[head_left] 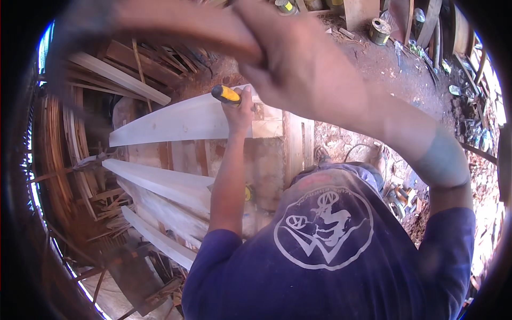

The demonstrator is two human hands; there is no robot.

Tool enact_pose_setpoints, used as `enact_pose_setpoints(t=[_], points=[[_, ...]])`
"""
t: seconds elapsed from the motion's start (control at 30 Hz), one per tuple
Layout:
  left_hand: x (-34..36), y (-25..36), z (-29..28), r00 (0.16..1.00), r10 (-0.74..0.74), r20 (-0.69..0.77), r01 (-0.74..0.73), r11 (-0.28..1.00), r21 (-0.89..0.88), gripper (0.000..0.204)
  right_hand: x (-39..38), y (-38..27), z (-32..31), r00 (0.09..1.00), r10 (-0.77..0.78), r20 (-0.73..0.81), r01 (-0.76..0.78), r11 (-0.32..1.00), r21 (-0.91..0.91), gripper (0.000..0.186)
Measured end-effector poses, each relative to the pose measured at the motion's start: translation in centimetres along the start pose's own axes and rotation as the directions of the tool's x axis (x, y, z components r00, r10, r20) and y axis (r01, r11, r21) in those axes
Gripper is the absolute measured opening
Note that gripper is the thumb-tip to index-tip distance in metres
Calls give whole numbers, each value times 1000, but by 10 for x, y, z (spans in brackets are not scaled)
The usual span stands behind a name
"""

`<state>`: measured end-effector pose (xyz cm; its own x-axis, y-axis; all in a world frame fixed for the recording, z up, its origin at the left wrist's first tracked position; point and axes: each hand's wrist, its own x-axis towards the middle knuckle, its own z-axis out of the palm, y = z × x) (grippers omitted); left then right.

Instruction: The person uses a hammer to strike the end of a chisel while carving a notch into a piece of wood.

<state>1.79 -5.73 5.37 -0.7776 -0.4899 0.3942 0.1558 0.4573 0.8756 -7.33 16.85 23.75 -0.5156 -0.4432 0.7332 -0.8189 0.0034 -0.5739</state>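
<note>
My left hand (240, 113) is closed round a chisel with a yellow and black handle (228, 95), over the near end of a long pale board (176, 121). The chisel's blade is hidden by my fingers. Raised close to the camera, my blurred right hand (314, 69) grips the wooden handle of what looks like a hammer (186, 25). Its dark head is smeared at the upper left. The board lies across a wooden workbench (264, 165), with a second pale board (160, 178) beside it.
Another pale board (154, 234) lies nearer me. A small yellow and black object (248, 193) sits partly behind my left forearm. Planks (69, 138) lean at the left. An open tin (380, 32) stands on the littered floor at the upper right, near scattered bottles (482, 138).
</note>
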Motion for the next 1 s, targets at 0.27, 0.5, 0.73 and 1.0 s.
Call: enact_pose_setpoints(t=[0.27,0.5,0.73,1.0], points=[[0,-29,-9,977,-198,82,210,961,-180,33,34,-15,-29,922,96,374,21,955,-297,23],[5,-31,-6,984,-139,109,153,980,-129,28,-42,23,16,770,318,554,-76,907,-415,31],[-24,-23,-19,974,-181,132,169,980,102,31,-65,41,-8,788,465,404,-398,885,-243,24],[-8,1,-16,986,-156,55,165,936,-311,35,-78,40,-28,771,556,310,-535,830,-157,16]])
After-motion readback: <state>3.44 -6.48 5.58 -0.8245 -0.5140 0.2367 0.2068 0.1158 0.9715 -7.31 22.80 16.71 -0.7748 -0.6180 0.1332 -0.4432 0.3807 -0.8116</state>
